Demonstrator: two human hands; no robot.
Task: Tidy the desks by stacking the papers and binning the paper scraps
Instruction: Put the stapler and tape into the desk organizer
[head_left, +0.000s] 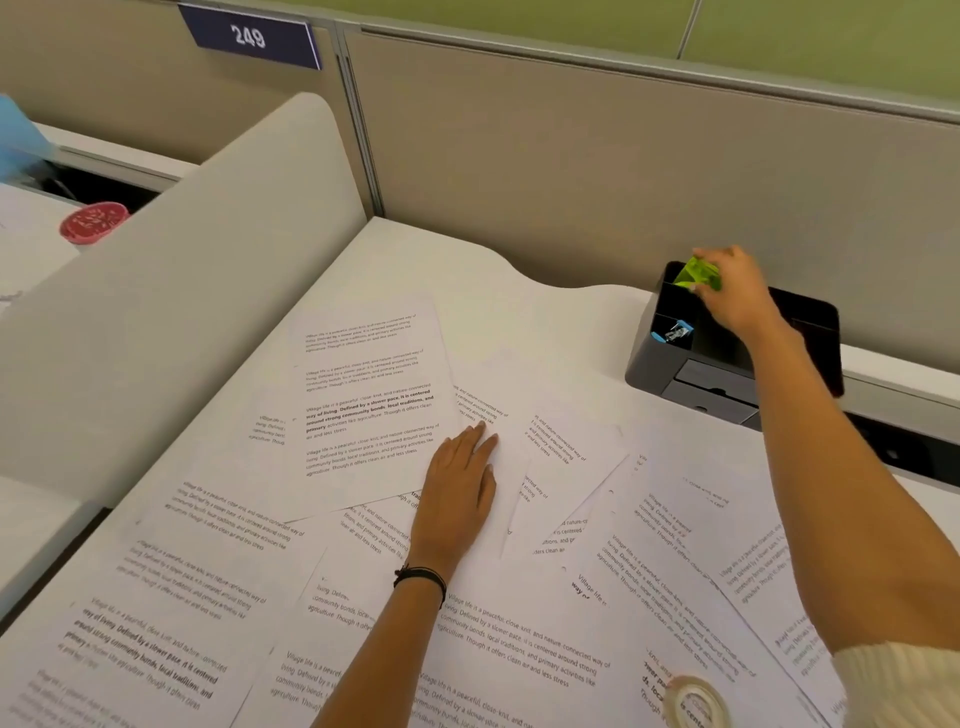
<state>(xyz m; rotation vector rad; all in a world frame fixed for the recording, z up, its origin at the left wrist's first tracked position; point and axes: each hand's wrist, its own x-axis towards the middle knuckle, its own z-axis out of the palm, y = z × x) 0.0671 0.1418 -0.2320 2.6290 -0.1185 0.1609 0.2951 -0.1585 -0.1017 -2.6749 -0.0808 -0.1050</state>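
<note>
The right hand (735, 293) is pinching a green item (698, 274) above the organizer (655, 364) while the left hand (457, 493), fingers straight and together, is pressing the papers (363, 405) scattered under and around it, likely risking loose sheets sliding as the reach is dragging them.

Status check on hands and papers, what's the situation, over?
Left hand flat on papers. Right hand pinches green item over organizer. Papers scattered, unstacked. Tape roll lies on them.
</note>
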